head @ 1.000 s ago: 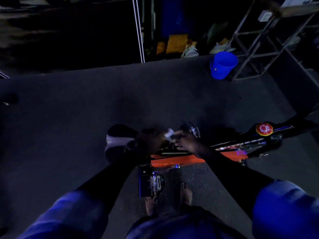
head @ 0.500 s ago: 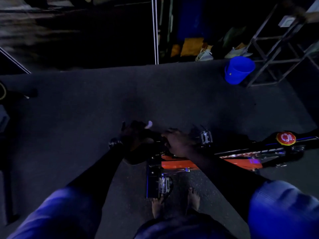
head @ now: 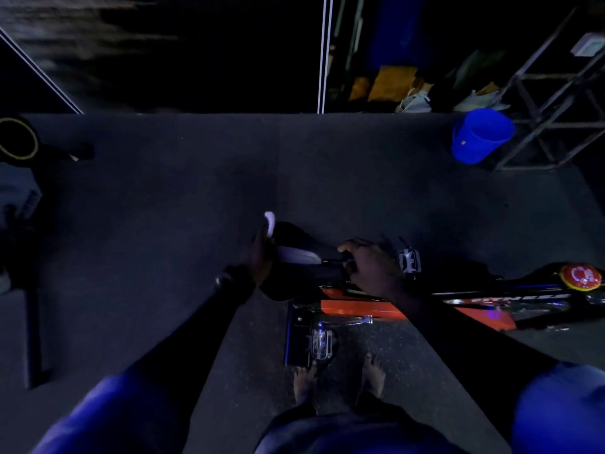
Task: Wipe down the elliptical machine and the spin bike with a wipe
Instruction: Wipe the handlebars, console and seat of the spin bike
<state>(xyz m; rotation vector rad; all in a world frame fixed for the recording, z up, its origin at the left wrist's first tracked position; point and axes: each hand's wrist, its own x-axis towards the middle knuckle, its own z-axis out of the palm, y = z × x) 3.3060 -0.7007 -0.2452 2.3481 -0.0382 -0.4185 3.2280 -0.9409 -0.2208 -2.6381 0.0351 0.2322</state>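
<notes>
The wipe (head: pixel 269 221), pale and crumpled, sticks up from the left hand (head: pixel 258 262), whose fingers are curled around it against the rear edge of the spin bike's saddle (head: pixel 296 247). The right hand (head: pixel 370 265) grips the saddle's nose, fingers bent over it. Below runs the spin bike (head: pixel 393 306), its orange frame stretching right toward a red knob (head: pixel 580 276). The person's bare feet (head: pixel 337 376) stand on the dark floor (head: pixel 163 208) beside a pedal (head: pixel 321 343). A blue bucket (head: pixel 479 136) sits at the floor's far right edge.
</notes>
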